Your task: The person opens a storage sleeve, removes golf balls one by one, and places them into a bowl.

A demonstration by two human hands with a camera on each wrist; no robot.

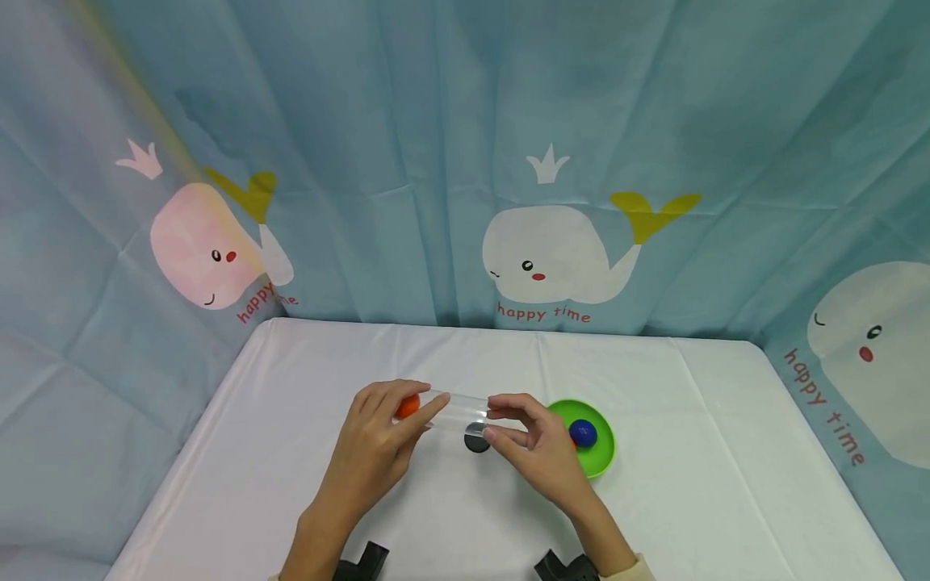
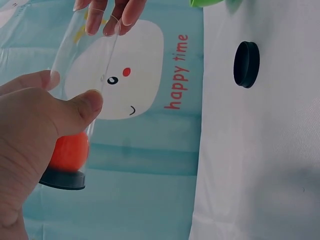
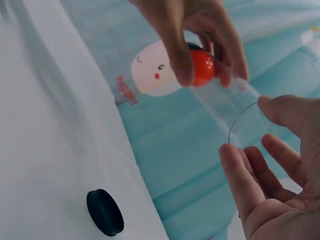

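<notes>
A clear tube (image 1: 456, 413) is held up above the table between both hands. My left hand (image 1: 378, 436) grips it near the end closed by a black cap (image 2: 65, 180). Inside that end sits an orange ball (image 3: 202, 68). At the tube's open end, the thumb and fingers of my right hand (image 1: 538, 448) pinch the rim. A loose black lid (image 3: 105, 212) lies on the table below the tube, partly covered by it in the head view.
Just beyond my right hand stands a green bowl (image 1: 607, 456) holding a blue ball (image 1: 584, 433); a sliver of something orange-red shows beside it. White cloth covers the table (image 1: 726, 484). A blue whale-print curtain (image 1: 407, 202) hangs behind and at the sides.
</notes>
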